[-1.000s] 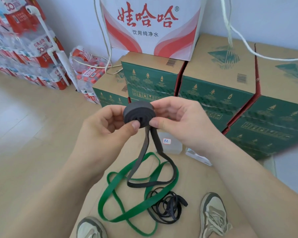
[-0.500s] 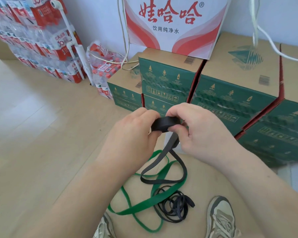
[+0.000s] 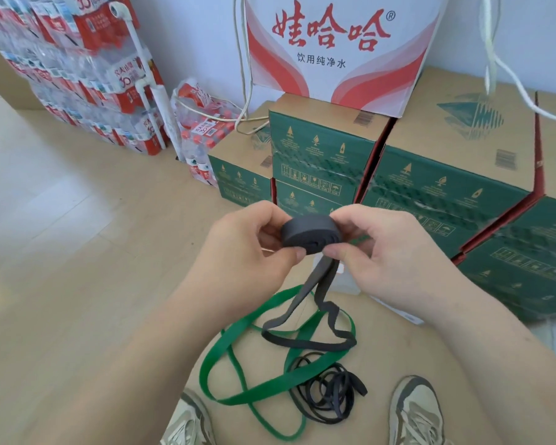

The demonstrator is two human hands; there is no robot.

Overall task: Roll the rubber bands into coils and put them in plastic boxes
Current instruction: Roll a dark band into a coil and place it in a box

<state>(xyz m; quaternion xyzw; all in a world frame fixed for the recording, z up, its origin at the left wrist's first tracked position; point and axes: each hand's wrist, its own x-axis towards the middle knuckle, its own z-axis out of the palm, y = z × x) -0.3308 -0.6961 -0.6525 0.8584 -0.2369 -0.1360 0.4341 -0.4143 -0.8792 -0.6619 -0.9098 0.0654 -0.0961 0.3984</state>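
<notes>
A dark grey rubber band is partly wound into a flat coil (image 3: 308, 234) held in the air at mid-frame. My left hand (image 3: 247, 252) pinches the coil's left side with thumb and fingers. My right hand (image 3: 385, 252) pinches its right side. The band's unrolled tail (image 3: 305, 332) hangs down in a loop to the brown mat. A long green band (image 3: 270, 385) lies loose on the mat below. A tangle of thin black bands (image 3: 328, 396) lies beside it. A clear plastic box (image 3: 345, 285) shows partly behind my right hand.
Green and brown cartons (image 3: 446, 187) stand stacked just beyond my hands, with a white and red carton (image 3: 334, 49) on top. Packs of bottled water (image 3: 77, 75) line the far left wall. My two shoes (image 3: 414, 412) rest at the mat's near edge. White cables (image 3: 507, 78) hang at the right.
The coil has been turned in my hands and its flat spiral face shows again. The hanging tail has become shorter. The view has shifted slightly.
</notes>
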